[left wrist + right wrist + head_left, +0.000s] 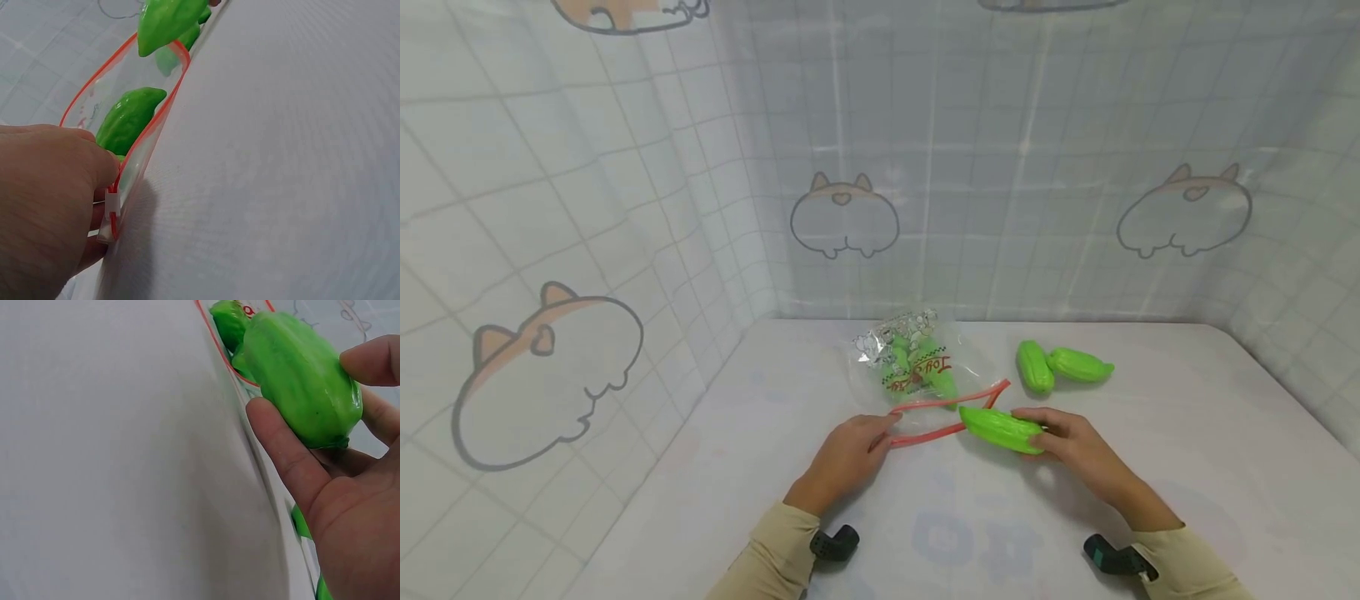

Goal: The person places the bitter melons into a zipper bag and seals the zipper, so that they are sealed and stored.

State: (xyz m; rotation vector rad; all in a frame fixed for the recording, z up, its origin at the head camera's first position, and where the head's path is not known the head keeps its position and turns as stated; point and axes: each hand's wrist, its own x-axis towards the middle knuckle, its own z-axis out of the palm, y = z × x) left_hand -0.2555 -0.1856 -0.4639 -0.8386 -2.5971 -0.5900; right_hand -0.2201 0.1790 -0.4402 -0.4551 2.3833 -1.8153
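Observation:
My left hand [850, 454] pinches the left end of a clear zip bag's red-edged mouth [928, 436], beside a whitish slider [112, 204]. The mouth is spread apart. Inside the bag lie several green toy fruits [130, 119], partly hidden by printing and a shiny patch. In my right hand [1082, 450] is another bright green, ridged toy fruit [303, 378], gripped near its blunt end between thumb and fingers. Its pointed tip reaches over the right part of the bag's mouth, above the table.
Two loose green toy fruits, one upright-lying [1036, 367] and one sideways [1081, 365], rest on the white table [760, 467] right of the bag. A checked curtain with cartoon animals [844, 217] surrounds the table's back and sides.

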